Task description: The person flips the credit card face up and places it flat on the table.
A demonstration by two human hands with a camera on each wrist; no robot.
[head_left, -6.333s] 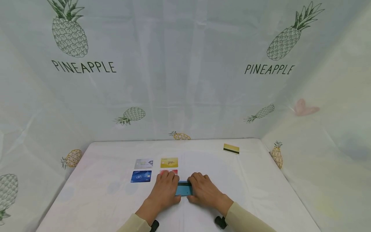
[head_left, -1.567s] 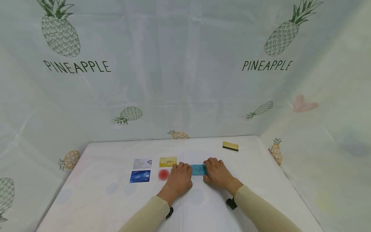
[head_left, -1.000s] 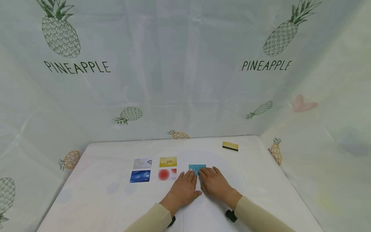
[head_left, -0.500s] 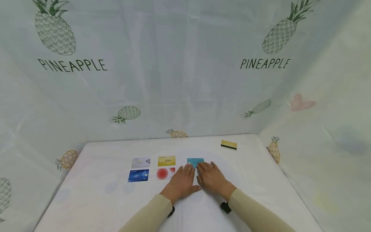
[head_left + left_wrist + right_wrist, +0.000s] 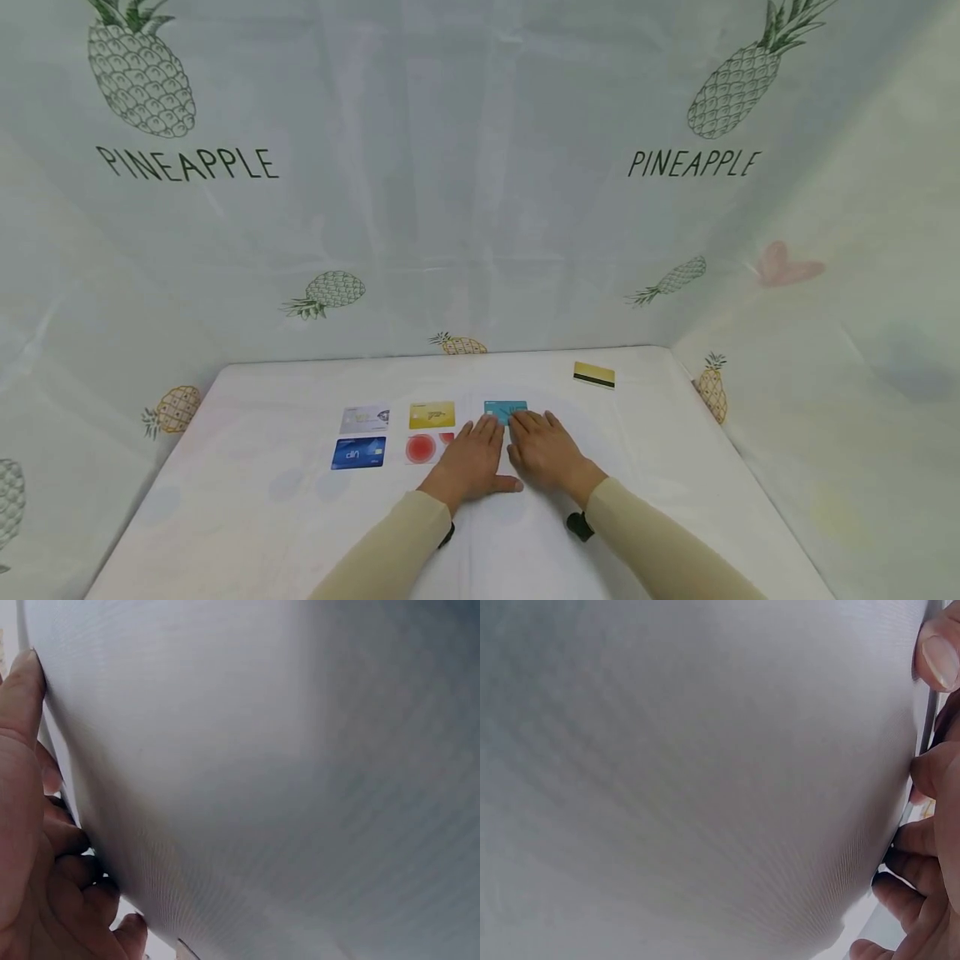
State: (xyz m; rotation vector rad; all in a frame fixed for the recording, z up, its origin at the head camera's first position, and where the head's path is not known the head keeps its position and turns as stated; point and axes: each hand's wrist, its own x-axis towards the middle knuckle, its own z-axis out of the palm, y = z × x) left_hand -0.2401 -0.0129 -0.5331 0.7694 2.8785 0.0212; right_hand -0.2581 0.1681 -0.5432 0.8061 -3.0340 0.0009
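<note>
A teal card [image 5: 501, 407] lies face up on the white cloth, right of a gold card [image 5: 431, 415]; its near part is hidden under fingers. My left hand [image 5: 476, 458] reaches forward with straight fingers, fingertips on the card's near edge and thumb out to the side. Beside it, my right hand [image 5: 551, 454] touches the card's near right part with its fingertips. In the left wrist view, the left hand [image 5: 45, 847] has fingertips and thumb down at the cloth. The right wrist view has the right hand [image 5: 930, 847] low over the cloth, fingers bent a little.
Left of the hands lie a silver card [image 5: 364, 419], a blue card [image 5: 358, 452] and a white-and-red card [image 5: 422, 447]. Another gold card [image 5: 594, 375], stripe side up, lies near the back right edge. A pineapple-printed curtain [image 5: 465, 208] hangs behind.
The teal card, earlier gripped stripe side up by both hands, was turned over and laid farther back. Both hands let go of its ends, and it slid away under their fingertips, level with the gold card.
</note>
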